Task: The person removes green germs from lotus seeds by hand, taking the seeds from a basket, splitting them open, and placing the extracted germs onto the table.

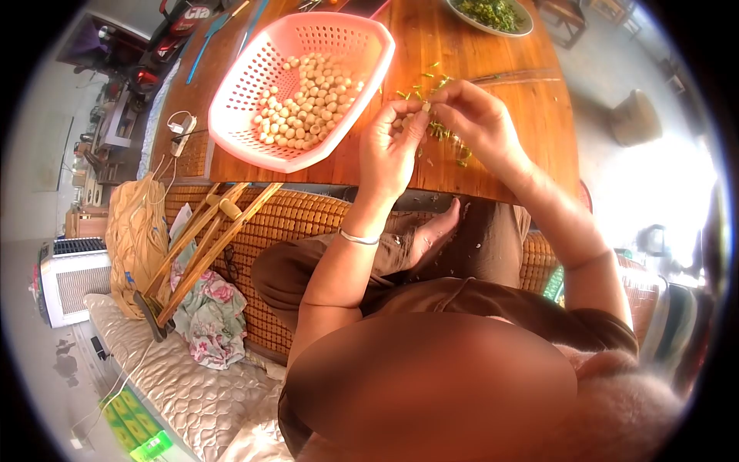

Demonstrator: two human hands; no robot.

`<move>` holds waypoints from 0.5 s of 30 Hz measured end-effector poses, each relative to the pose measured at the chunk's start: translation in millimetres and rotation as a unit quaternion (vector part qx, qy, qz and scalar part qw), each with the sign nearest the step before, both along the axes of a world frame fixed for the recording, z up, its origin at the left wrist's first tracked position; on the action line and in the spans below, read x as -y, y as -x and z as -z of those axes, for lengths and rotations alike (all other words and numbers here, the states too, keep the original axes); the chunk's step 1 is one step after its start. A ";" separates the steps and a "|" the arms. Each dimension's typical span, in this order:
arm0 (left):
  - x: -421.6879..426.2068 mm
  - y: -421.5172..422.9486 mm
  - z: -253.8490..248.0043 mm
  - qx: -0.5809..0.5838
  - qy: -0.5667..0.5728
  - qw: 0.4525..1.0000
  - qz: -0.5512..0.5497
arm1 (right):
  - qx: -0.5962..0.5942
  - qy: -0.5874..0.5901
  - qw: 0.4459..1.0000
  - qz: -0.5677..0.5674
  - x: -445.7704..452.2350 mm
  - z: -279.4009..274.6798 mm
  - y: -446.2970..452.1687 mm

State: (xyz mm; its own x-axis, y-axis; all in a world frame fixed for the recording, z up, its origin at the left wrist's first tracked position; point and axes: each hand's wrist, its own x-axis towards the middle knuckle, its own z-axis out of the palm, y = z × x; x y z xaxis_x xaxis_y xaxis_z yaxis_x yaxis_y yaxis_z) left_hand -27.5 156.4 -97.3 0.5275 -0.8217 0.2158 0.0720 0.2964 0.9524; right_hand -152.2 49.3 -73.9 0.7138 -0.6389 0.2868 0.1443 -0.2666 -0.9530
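Over the front part of the wooden table, my left hand is closed around several small pale round pieces, its thumb against one of them. Close on its right, my right hand has thumb and fingers pinched at a small pale piece between the two hands; how much of it each hand grips is unclear. Green scraps lie on the wood beneath and around the hands. To the left stands a pink perforated basket holding many pale round pieces.
A plate of chopped greens is at the table's back right. A blue stick-like tool and a power strip lie left of the basket. Wooden crutches lean on the bench, near a floral cloth. A stool stands right.
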 end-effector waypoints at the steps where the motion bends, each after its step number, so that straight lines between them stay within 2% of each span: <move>1: -0.2 0.8 -1.4 0.003 0.005 1.000 0.002 | 0.000 0.000 1.000 0.000 -0.1 0.3 -0.1; 3: -0.1 1.5 -2.8 0.005 0.009 1.000 0.003 | 0.008 0.040 0.999 0.010 0.0 0.9 -0.5; 12: 1.7 0.6 3.2 0.037 0.015 0.999 0.006 | -0.025 0.069 0.997 0.024 2.7 2.3 0.5; 15: 2.4 -0.2 7.1 0.081 0.013 0.997 -0.004 | -0.034 0.092 0.994 0.039 1.0 0.6 1.5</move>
